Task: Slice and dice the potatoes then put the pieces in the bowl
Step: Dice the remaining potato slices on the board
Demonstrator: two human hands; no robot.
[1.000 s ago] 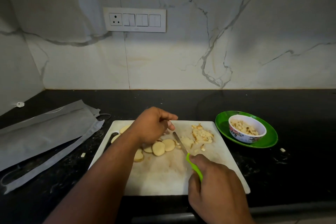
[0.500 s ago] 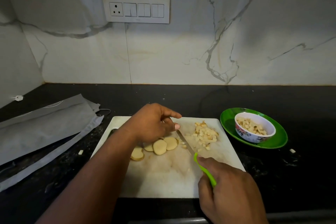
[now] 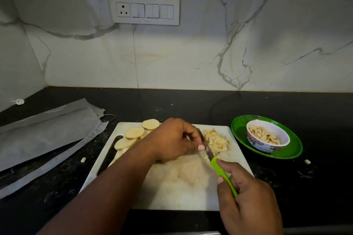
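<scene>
Head view: the left hand (image 3: 174,140) curls over potato slices on the white cutting board (image 3: 172,192), fingers bent, thumb tip against the knife blade (image 3: 207,149). The right hand (image 3: 248,202) grips the green knife handle (image 3: 224,175). Diced potato (image 3: 216,140) is piled just right of the blade; 3 uncut round slices (image 3: 134,132) lie at the board's far-left end. The bowl (image 3: 267,136), already holding dice, sits on a green plate (image 3: 294,150). Good dicing probably means knuckles forward, thumb tucked behind the edge, and short, even cuts.
</scene>
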